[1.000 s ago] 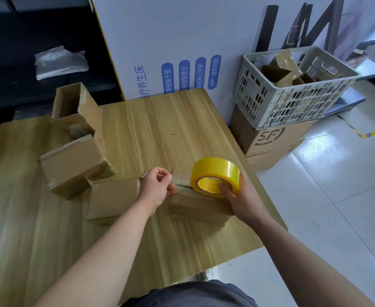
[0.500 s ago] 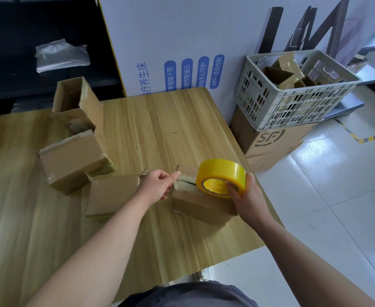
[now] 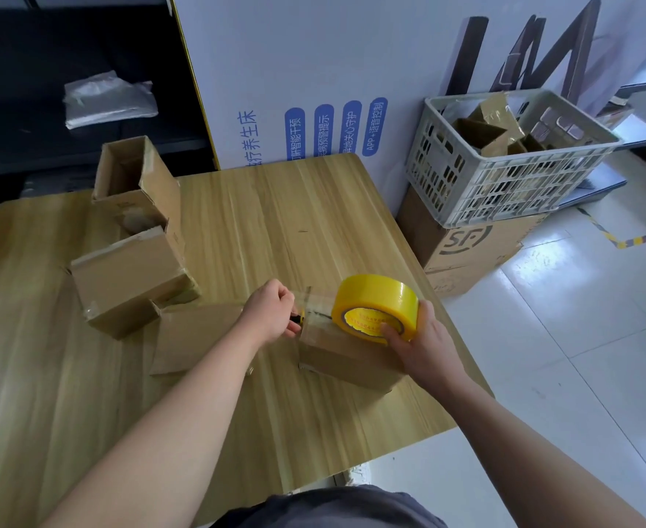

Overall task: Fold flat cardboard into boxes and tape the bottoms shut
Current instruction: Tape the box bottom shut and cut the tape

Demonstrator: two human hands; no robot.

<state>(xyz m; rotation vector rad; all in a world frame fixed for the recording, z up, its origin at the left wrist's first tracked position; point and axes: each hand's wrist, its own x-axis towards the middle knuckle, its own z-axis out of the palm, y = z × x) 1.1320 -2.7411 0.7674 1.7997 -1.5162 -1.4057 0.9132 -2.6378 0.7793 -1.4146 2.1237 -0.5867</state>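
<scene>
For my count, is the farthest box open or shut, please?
Open: the farthest box shows its hollow inside; no flaps cover it.

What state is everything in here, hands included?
left hand: grips a small black-and-yellow tool
right hand: holds the yellow tape roll
yellow tape roll: strip drawn out toward the left hand
box under the hands: flaps folded shut
far box: open
grey crate: holds cardboard boxes
</scene>
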